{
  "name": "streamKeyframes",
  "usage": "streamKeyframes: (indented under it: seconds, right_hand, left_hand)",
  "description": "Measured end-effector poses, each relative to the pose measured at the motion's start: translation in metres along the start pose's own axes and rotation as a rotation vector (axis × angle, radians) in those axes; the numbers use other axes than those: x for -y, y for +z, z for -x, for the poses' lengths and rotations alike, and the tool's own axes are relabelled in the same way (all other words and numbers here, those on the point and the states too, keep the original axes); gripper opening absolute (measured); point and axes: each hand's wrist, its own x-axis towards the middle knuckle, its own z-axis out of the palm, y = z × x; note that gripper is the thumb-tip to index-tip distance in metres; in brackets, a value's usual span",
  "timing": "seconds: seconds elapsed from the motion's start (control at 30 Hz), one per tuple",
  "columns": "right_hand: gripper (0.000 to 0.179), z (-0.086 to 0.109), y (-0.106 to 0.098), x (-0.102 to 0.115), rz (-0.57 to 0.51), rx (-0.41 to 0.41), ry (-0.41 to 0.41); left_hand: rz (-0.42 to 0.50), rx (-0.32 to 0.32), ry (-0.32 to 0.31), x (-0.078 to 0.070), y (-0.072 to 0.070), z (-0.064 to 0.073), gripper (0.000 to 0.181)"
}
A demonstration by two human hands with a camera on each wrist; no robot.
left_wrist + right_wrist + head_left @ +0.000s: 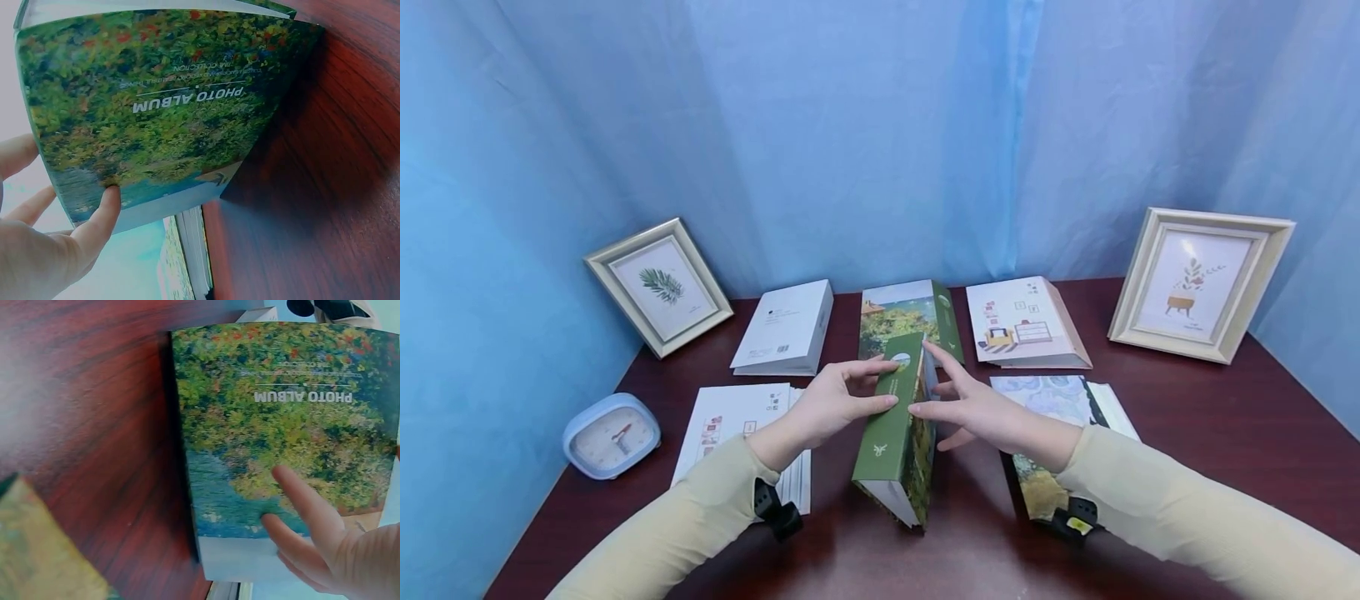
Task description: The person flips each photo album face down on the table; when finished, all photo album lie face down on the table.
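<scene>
A green photo album (pixel 887 417) stands on its page edges with the spine up, its covers spread slightly apart. My left hand (pixel 831 404) holds it from the left, fingertips and thumb at the spine. In the left wrist view, the thumb presses on the painted cover (pixel 169 125) with its upside-down "PHOTO ALBUM" lettering. My right hand (pixel 973 404) grips the other side, the thumb at the spine's edge and the fingers spread along the other cover (pixel 287 437). The inside pages are mostly hidden.
Behind lie a white album (pixel 786 325), another green album (pixel 898 312) and a white illustrated album (pixel 1026 325). Nearer are a white album (pixel 730 417) at left and a floral one (pixel 1048 396) under the right forearm. Two picture frames (pixel 658 287) and a blue clock (pixel 612 435) stand at the sides.
</scene>
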Motion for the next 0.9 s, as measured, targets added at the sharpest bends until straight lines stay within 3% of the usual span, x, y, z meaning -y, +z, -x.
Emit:
streamKeyframes:
  seconds: [0.27,0.53,0.77,0.9]
  right_hand:
    - [0.086,0.002,-0.004,-0.01,-0.067,0.014,-0.046]
    - [0.086,0.007,-0.014,-0.022,-0.153,0.044,-0.063]
    - [0.086,0.014,-0.02,-0.022,-0.183,0.091,-0.077]
    - [0.086,0.019,-0.022,-0.019,-0.175,0.089,-0.076]
  left_hand:
    - [-0.055,0.05,0.073,0.0,0.005,0.003,0.046]
    - [-0.077,0.186,0.171,0.016,0.008,0.003,0.051]
    - [0.06,0.364,0.271,0.034,0.013,-0.001,0.088]
    - [0.066,0.389,0.28,0.036,0.017,-0.002,0.107]
